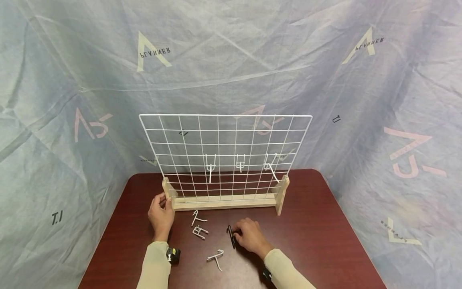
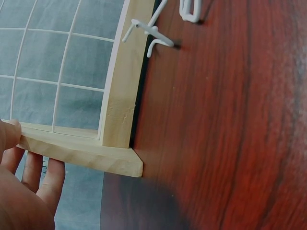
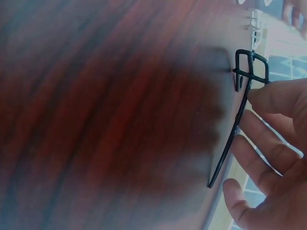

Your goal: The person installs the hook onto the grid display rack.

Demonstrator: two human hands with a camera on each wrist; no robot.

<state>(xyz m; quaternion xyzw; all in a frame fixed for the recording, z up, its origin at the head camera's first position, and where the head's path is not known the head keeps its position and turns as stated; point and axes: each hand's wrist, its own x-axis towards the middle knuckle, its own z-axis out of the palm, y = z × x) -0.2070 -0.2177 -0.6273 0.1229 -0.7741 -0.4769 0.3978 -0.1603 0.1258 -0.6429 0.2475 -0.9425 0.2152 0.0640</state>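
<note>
Right hand [image 1: 250, 236] part-closed, thumb and fingertips pinching black wire hook [image 3: 224, 149], looped head, long straight prong, in front of white wire grid [image 1: 217, 143]. Left hand [image 1: 161, 212], fingers bent, grips pale wooden stand [image 1: 167, 189] at left end. Both forearms reach forward.

One hook [image 1: 232, 237] is black; the loose hooks [image 1: 215, 256] and grid [image 1: 219, 144] are white, the stand [image 1: 223, 204] pale beige, the tabletop [image 1: 317, 233] dark-streaked red-brown, the sleeves [image 1: 155, 263] cream, the backdrop [image 1: 231, 52] grey-blue.
</note>
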